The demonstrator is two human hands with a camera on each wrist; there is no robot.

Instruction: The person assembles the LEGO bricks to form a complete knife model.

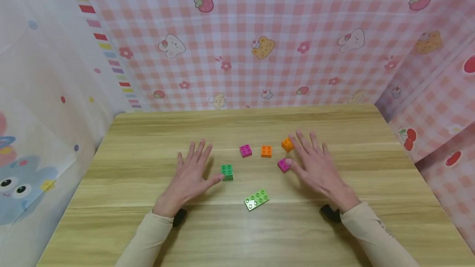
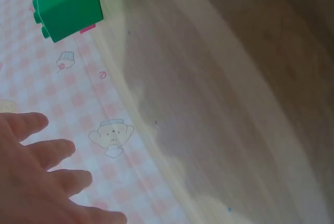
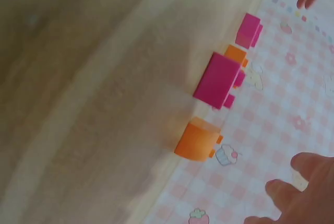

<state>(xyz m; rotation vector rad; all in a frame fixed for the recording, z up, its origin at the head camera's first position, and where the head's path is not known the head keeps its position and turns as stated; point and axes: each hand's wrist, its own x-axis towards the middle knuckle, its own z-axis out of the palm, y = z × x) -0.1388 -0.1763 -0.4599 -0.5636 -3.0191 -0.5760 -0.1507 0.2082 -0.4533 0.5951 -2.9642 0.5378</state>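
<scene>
My left hand (image 1: 189, 174) is spread with straight fingers over the table, its thumb tip right at the front left of a green toy brick (image 1: 227, 172). In the left wrist view that green brick (image 2: 70, 7) stands beyond the spread fingers (image 2: 57, 153). My right hand (image 1: 315, 166) is also spread. Its thumb overlaps a magenta brick (image 1: 283, 165) in the head view, and its index fingertip is close beside an orange brick with a rounded side (image 1: 287, 145). The right wrist view has this magenta brick (image 3: 216, 80) and the rounded orange brick (image 3: 198, 139) left of the fingers.
Between the hands, a second magenta brick (image 1: 245, 151) and a square orange brick (image 1: 266, 151) sit farther back. A longer lime-green brick (image 1: 257, 200) lies nearer the front, at a slant. The wooden table (image 1: 148, 127) ends at a pink checked cloth (image 1: 237, 81) behind.
</scene>
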